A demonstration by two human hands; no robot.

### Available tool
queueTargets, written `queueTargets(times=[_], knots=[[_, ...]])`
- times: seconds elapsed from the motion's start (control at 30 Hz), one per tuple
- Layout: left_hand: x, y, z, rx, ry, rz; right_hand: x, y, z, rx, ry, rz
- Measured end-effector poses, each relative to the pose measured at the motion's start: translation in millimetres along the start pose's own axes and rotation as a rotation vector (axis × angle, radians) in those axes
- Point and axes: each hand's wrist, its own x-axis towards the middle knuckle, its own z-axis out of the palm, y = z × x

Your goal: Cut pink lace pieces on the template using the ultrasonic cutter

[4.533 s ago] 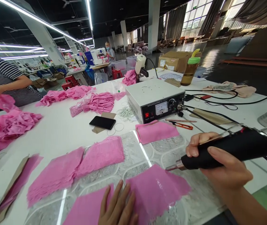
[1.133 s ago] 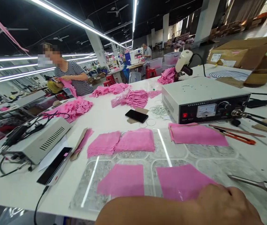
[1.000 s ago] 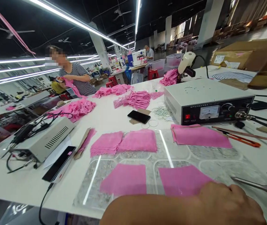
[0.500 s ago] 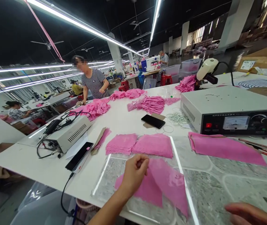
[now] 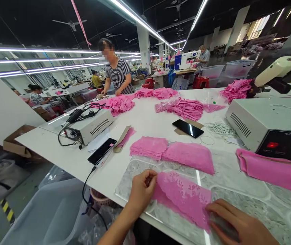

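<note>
A pink fabric piece (image 5: 186, 194) with a lacy pattern on top lies on the marbled clear mat (image 5: 239, 204), with more pink cloth showing beneath its lower edge. My left hand (image 5: 142, 190) pinches its left corner between thumb and fingertips. At the right end, the fingers of my right hand (image 5: 237, 219) close on the fabric edge, the thumb low and partly blurred. Just beyond the piece sit two neat stacks of pink fabric pieces, a left stack (image 5: 149, 148) and a right stack (image 5: 190, 156).
A folded pink cloth (image 5: 273, 170) lies right, before a grey control box (image 5: 260, 119). Two phones, a black phone (image 5: 188, 128) and a cabled phone (image 5: 101, 151), rest on the white table (image 5: 66, 156). Pink heaps (image 5: 119, 105) lie farther back, near a standing co-worker (image 5: 118, 75).
My right hand has come in from the lower right onto the fabric's right end. The upper piece now lies straighter between both hands. The view has swung left.
</note>
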Motion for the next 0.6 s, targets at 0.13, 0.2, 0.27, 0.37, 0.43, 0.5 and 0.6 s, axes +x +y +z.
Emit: queueTargets(times=[0.13, 0.2, 0.27, 0.37, 0.43, 0.5, 0.6], knots=[[-10, -9, -8.0, 0.081, 0.039, 0.105, 12, 4, -3, -0.024, -0.031, 0.201], [-15, -14, -9.9, 0.111, 0.062, 0.168, 22, 4, -4, -0.054, -0.028, 0.300], [-19, -18, -11.1, 0.143, 0.086, 0.228, 31, 4, -3, -0.076, -0.043, 0.367], [-23, -20, -12.2, 0.193, 0.114, 0.309, 42, 4, 2, -0.105, -0.105, 0.415], [-26, -22, -12.2, 0.225, 0.125, 0.348, 45, 5, 7, -0.117, -0.146, 0.427], [-28, -25, -11.6, 0.252, 0.135, 0.372, 47, 8, 10, -0.119, -0.176, 0.435], [-31, -31, -10.3, 0.279, 0.145, 0.393, 47, 16, 10, -0.115, -0.204, 0.436]])
